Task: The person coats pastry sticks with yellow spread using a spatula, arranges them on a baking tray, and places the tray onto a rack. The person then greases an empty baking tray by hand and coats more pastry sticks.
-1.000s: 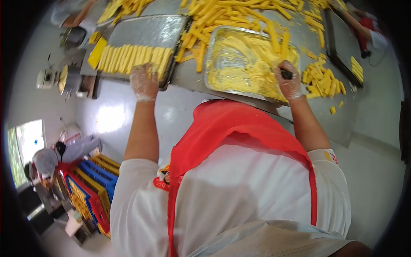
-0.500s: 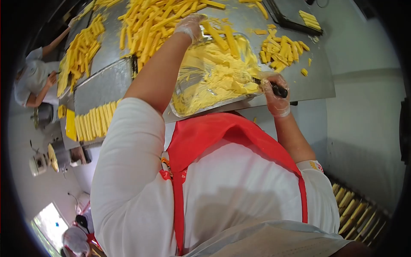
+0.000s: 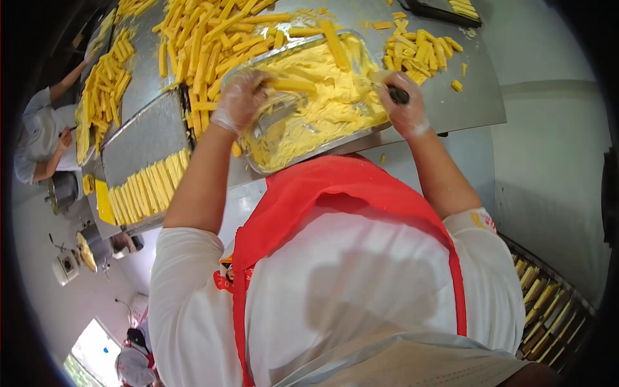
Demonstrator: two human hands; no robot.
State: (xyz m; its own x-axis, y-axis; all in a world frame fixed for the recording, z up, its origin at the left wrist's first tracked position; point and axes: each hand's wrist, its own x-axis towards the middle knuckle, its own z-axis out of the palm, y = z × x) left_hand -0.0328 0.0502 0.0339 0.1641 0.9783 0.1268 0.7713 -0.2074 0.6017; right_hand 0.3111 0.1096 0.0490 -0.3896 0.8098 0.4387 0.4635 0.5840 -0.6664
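Note:
A metal tray point(image 3: 322, 155) in front of me holds thick, pale yellow cream point(image 3: 322, 122), smeared over its bottom and sides. My left hand point(image 3: 242, 103), in a clear plastic glove, is closed on the near end of a yellow stick point(image 3: 293, 85), which reaches over the cream. Another yellow stick point(image 3: 335, 45) leans in the far side of the tray. At the tray's right edge, my gloved right hand point(image 3: 405, 106) grips a black-handled tool point(image 3: 398, 95); its working end is blurred and cannot be made out.
Behind the tray lies a large pile of yellow sticks point(image 3: 206, 39). Shorter pieces point(image 3: 422, 51) are heaped to the right. On the left, a flat tray point(image 3: 145, 129) carries a row of coated sticks point(image 3: 151, 184). A co-worker point(image 3: 45, 135) stands at the far left. A rack point(image 3: 548, 309) is at lower right.
My left hand has come back from the stick pile to the tray's left side, now with a stick in it. My right hand has moved slightly up and left with the tool.

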